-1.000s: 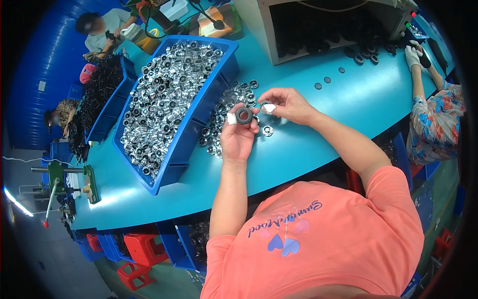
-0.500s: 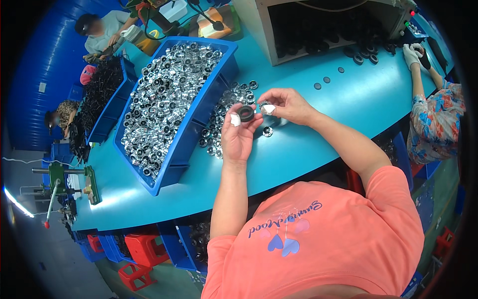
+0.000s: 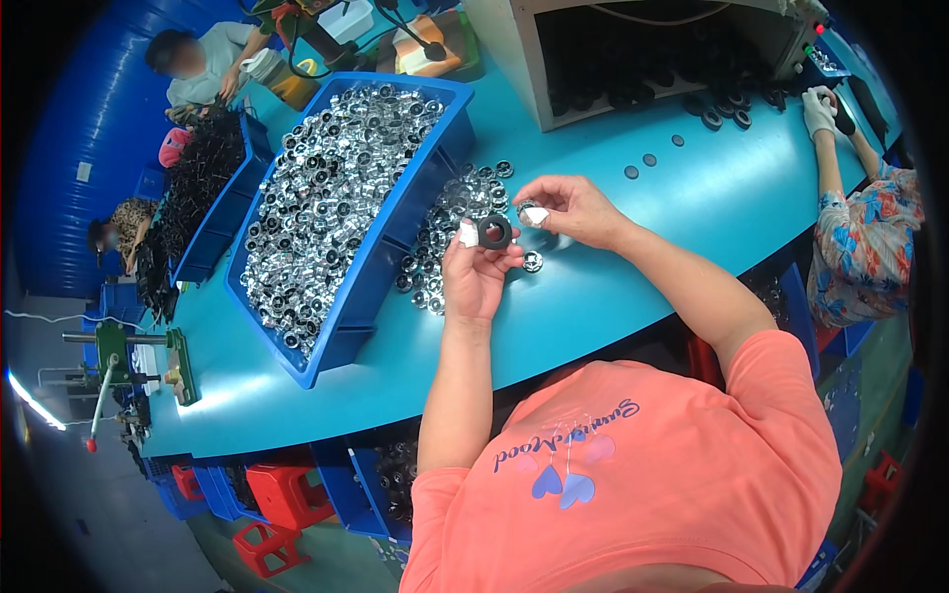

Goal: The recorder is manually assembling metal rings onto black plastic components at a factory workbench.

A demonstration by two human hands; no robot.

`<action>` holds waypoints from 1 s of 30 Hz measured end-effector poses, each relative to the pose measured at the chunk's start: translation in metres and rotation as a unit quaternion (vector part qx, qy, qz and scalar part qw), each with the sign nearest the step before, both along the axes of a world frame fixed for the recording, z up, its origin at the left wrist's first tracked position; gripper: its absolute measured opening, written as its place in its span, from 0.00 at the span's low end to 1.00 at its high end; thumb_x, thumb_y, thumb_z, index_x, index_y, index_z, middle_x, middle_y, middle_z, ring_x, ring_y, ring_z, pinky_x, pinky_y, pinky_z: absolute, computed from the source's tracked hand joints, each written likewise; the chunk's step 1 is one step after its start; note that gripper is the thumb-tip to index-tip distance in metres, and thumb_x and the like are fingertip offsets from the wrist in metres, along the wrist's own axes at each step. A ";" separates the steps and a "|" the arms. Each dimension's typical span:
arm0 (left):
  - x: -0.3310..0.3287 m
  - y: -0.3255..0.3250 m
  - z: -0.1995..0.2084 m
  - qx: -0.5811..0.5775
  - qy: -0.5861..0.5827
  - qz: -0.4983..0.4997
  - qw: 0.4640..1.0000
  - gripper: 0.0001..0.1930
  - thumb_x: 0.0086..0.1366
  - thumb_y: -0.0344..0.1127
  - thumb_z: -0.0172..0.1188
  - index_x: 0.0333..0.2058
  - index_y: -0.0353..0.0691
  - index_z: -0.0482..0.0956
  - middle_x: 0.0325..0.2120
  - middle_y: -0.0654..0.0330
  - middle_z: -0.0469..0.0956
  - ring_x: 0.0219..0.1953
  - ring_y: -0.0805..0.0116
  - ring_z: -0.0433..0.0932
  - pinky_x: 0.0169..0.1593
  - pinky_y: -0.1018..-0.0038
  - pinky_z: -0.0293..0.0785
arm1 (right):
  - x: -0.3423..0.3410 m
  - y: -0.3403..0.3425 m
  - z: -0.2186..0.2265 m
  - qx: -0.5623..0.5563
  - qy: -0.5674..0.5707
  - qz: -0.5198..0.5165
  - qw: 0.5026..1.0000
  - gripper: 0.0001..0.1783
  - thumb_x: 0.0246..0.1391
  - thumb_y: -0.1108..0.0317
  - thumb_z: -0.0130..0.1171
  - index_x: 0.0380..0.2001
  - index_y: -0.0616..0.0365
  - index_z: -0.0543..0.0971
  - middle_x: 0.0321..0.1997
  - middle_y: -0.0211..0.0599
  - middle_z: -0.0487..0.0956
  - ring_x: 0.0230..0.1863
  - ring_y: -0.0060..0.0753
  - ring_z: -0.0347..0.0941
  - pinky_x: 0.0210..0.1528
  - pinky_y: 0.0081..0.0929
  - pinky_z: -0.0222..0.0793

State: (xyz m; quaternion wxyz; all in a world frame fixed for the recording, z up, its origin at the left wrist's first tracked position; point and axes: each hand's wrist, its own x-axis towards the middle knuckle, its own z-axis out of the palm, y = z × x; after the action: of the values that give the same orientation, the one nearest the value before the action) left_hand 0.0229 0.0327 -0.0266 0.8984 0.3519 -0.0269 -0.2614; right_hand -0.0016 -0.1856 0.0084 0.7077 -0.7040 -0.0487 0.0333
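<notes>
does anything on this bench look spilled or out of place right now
Mostly tidy. One thing stands out: a heap of shiny metal rings lies loose on the teal table, outside the blue bin of similar parts. The left hand holds a black ring; the right hand pinches a small part beside it.

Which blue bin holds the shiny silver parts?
The large blue bin just left of the left hand, heaped with silver parts. The bin farther left holds black parts instead.
</notes>
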 end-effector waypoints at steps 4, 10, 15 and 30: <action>0.001 0.001 -0.004 -0.022 0.012 -0.004 1.000 0.14 0.74 0.37 0.49 0.50 0.32 0.72 0.41 0.40 0.81 0.36 0.55 0.85 0.38 0.64 0.87 | 0.001 -0.002 -0.003 0.014 0.005 0.010 1.000 0.14 0.56 0.75 0.64 0.47 0.57 0.83 0.37 0.25 0.83 0.37 0.14 0.76 0.41 0.17 0.73; 0.001 -0.001 0.002 -0.037 0.013 -0.013 0.999 0.18 0.76 0.40 0.48 0.58 0.36 0.70 0.42 0.41 0.81 0.36 0.57 0.84 0.40 0.64 0.86 | 0.004 -0.007 -0.008 0.110 0.016 0.044 0.993 0.17 0.54 0.79 0.62 0.49 0.59 0.81 0.43 0.29 0.82 0.42 0.20 0.78 0.44 0.21 0.77; -0.001 -0.001 0.004 -0.021 0.002 -0.009 1.000 0.23 0.79 0.45 0.46 0.64 0.38 0.67 0.43 0.44 0.81 0.37 0.60 0.82 0.41 0.67 0.83 | 0.005 -0.009 -0.007 0.161 0.038 0.049 0.985 0.17 0.57 0.76 0.61 0.50 0.62 0.80 0.47 0.33 0.81 0.44 0.22 0.79 0.50 0.24 0.78; 0.001 -0.005 0.005 -0.010 0.003 0.008 1.000 0.22 0.80 0.45 0.44 0.61 0.36 0.68 0.42 0.45 0.81 0.35 0.63 0.83 0.40 0.68 0.84 | 0.004 -0.009 -0.006 0.201 0.093 0.052 0.974 0.13 0.57 0.71 0.66 0.45 0.58 0.77 0.47 0.33 0.78 0.47 0.25 0.78 0.53 0.30 0.79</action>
State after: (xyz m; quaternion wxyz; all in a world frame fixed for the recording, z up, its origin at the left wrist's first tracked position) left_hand 0.0241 0.0280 -0.0214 0.9041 0.3424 -0.0234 -0.2548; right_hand 0.0022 -0.1949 0.0029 0.8332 -0.5381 -0.0253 0.1250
